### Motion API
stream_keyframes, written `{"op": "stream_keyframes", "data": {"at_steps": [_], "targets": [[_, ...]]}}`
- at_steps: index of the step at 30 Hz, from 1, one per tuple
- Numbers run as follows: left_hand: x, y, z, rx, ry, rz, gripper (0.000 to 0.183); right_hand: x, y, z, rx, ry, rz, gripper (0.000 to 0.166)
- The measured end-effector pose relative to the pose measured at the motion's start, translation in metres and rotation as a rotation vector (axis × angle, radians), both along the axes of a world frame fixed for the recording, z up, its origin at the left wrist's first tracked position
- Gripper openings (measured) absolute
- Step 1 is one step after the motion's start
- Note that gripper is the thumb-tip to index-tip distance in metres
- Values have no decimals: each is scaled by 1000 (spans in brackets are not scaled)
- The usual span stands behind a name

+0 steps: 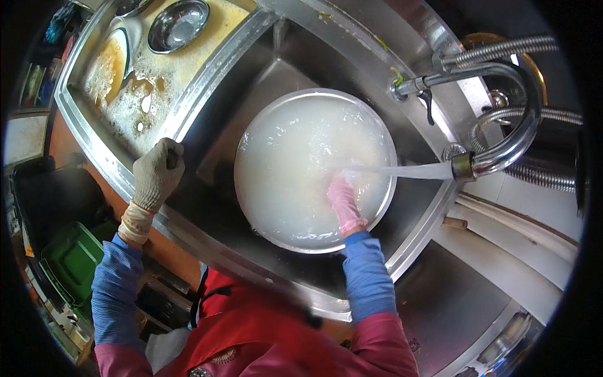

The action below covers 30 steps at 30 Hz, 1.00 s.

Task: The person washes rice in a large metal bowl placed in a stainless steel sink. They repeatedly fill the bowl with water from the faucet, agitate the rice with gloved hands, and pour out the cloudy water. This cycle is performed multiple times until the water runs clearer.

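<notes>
A wide round metal basin stands in the sink compartment before me, filled with cloudy whitish water. My right hand, in a pink glove, dips into that water near the basin's right side. Its fingers are submerged, so what they touch is hidden. Beside it, a stream from the curved metal faucet pours into the basin. My left hand wears a pale knitted glove over a cream rubber one. It is curled into a fist at the sink divider, with nothing visible in it.
Foamy yellowish water fills the left sink compartment, where a metal bowl and a white dish sit. Flexible metal hoses run at the right. A green bin stands at lower left. Green scraps lie on the back ledge.
</notes>
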State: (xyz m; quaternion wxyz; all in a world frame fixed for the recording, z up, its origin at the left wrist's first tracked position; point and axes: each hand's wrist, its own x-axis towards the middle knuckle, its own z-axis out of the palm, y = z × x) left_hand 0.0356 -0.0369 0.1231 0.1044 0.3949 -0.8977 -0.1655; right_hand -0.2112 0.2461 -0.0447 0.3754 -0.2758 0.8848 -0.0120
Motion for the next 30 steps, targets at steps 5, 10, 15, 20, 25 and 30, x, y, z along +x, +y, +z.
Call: {"op": "stream_keyframes", "data": {"at_steps": [5,10,15,20,25,30], "targets": [[1,-1,3,102,-17,29,13,19,5,51,-370,79,65,36],[2,0,2,58,21,22,14,10,51,117,-563,-175,-530,28],[4,-1,-3,29,36,-11,13,18,74,148,-608,-312,-923,17],[4,0,-4,-16,-3,-22,15,28,91,142,-504,-215,-1073,19],[3,0,-6,-25,21,-38,16,43,112,127,-454,-144,-1067,21],[5,0,-2,43,-70,-19,14,56,124,109,-428,-55,-1024,23]]}}
